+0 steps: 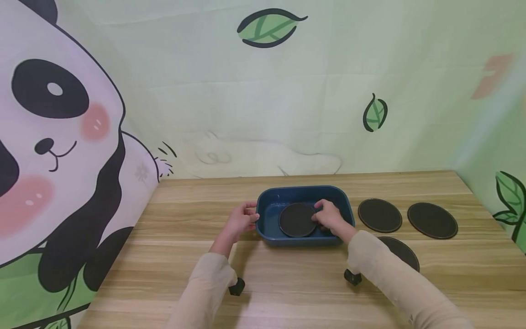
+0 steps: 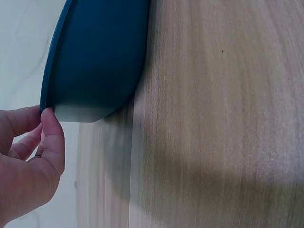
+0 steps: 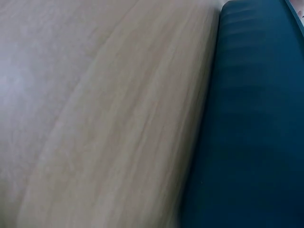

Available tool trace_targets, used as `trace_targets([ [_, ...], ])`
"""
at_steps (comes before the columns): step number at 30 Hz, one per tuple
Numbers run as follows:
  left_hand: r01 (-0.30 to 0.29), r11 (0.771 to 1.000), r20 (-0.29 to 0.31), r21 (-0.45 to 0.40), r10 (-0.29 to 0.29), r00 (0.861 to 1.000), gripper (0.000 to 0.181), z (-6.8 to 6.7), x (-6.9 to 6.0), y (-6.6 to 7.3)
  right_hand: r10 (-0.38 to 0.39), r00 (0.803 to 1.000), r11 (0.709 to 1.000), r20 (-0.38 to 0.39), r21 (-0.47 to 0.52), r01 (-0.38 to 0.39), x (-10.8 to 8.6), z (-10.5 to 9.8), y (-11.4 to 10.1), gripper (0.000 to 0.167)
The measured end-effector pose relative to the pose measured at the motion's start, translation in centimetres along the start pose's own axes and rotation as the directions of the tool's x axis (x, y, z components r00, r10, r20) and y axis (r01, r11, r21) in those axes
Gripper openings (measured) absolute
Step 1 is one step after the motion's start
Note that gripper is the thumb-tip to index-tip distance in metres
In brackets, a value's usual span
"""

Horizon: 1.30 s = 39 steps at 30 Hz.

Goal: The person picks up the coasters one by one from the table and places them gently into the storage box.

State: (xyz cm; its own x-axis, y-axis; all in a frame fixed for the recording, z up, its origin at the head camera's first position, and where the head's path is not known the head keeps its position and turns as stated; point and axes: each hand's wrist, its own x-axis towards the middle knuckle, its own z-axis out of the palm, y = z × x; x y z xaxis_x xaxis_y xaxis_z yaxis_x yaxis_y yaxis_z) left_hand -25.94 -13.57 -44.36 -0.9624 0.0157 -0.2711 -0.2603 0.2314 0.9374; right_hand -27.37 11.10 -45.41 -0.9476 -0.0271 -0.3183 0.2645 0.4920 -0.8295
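Note:
A dark blue rectangular basin point(image 1: 269, 224) sits on the wooden table. Its left rim is pinched between thumb and fingers of my left hand point(image 1: 241, 220), which the left wrist view also shows at the basin's edge point(image 2: 95, 57). Inside the basin is a round black coaster point(image 1: 297, 220), tilted or flat, I cannot tell which. My right hand point(image 1: 331, 217) reaches in over the right side and pinches the coaster's right edge. In the right wrist view only the basin's outer wall point(image 3: 247, 118) and table show; the hand is out of that frame.
Right of the basin lie more round black coasters: one close by point(image 1: 380, 215), one farther right point(image 1: 432, 220) and one nearer the front point(image 1: 399, 252), partly covered by the right sleeve point(image 1: 382, 260). A cloth with panda and leaf drawings point(image 1: 287, 114) hangs behind the wooden table point(image 1: 287, 288).

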Motion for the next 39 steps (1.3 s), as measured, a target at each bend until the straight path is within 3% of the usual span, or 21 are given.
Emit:
trace_targets([
  [5, 0.003, 1.0, -0.001, -0.002, -0.003, 1.0, 0.036, 0.0, 0.0, 0.0, -0.012, 1.0, 0.999, 0.012, -0.035, 0.013, -0.3, -0.4, -0.1, 0.041],
  [10, 0.004, 1.0, -0.006, -0.007, -0.004, 1.0, 0.036, 0.1, 0.1, -0.1, -0.076, 0.996, 0.994, 0.055, -0.07, 0.08, -0.8, -1.1, -0.2, 0.039],
  [15, 0.012, 1.0, -0.01, 0.003, -0.012, 1.0, 0.036, 0.2, 0.0, 0.1, -0.182, 0.978, 0.971, 0.105, -0.138, 0.196, -1.9, -2.5, -0.9, 0.037],
  [21, 0.024, 1.0, -0.008, 0.007, -0.024, 1.0, 0.036, 0.2, 0.0, 0.2, -0.232, 0.96, 0.948, 0.158, -0.184, 0.259, -3.2, -3.9, -1.6, 0.034],
  [28, 0.02, 1.0, -0.003, 0.008, -0.02, 1.0, 0.036, 0.1, 0.1, 0.1, -0.324, 0.91, 0.92, 0.258, -0.139, 0.367, -4.4, -5.7, -1.1, 0.028],
  [35, 0.011, 1.0, 0.002, 0.004, -0.011, 1.0, 0.036, 0.1, 0.2, 0.0, -0.399, 0.859, 0.864, 0.322, -0.183, 0.47, -5.4, -8.1, -0.3, 0.029],
  [39, 0.013, 1.0, 0.003, 0.001, -0.013, 1.0, 0.036, 0.1, 0.3, -0.1, -0.406, 0.841, 0.84, 0.357, -0.217, 0.497, -5.7, -9.5, 0.6, 0.03],
])
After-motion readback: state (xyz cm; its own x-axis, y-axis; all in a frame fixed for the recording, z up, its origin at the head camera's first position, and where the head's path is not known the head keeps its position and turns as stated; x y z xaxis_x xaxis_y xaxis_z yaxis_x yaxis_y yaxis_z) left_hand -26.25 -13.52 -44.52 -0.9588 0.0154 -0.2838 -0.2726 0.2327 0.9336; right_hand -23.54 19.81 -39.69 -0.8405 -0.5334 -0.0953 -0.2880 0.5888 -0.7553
